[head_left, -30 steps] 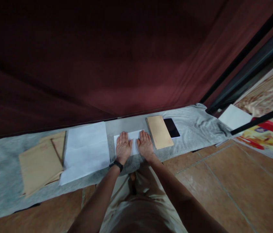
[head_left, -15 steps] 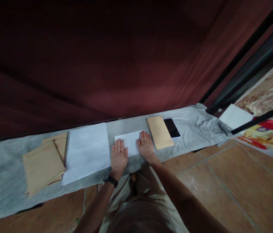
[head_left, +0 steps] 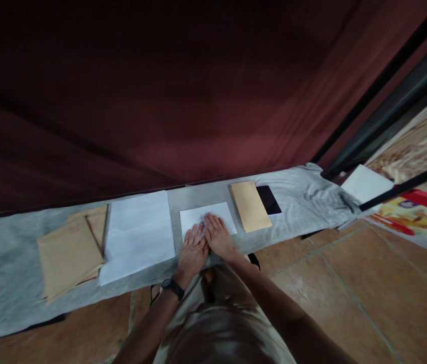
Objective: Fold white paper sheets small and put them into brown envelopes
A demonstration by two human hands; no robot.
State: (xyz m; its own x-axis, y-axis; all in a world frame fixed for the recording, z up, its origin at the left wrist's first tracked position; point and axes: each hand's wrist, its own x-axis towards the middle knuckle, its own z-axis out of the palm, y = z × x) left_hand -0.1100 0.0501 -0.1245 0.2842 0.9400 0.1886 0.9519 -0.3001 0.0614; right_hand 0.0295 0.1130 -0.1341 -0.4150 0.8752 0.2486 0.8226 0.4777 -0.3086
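A small white folded paper (head_left: 223, 211) lies on the grey cloth in front of me. My left hand (head_left: 193, 248) rests flat on its near edge, fingers stretched forward. Beside it my right hand (head_left: 218, 235) also lies flat on the paper, and the two hands touch near its middle. Neither grips anything. A larger stack of white sheets (head_left: 137, 237) is left of my hands. To the right sits a stack of brown envelopes (head_left: 250, 207), partly over a dark-screened phone or tablet (head_left: 269, 199).
More brown envelopes (head_left: 69, 258) lie loosely at the left with a thin dark stick (head_left: 94, 234) on them. The narrow grey-covered bench (head_left: 4, 278) runs along a dark red curtain (head_left: 183, 101). A dark metal bar (head_left: 410, 189) and a printed box (head_left: 418, 212) are at the right.
My hands have slid together from the two sides of the small paper to its near middle. They stay flat, and the paper's right part is uncovered.
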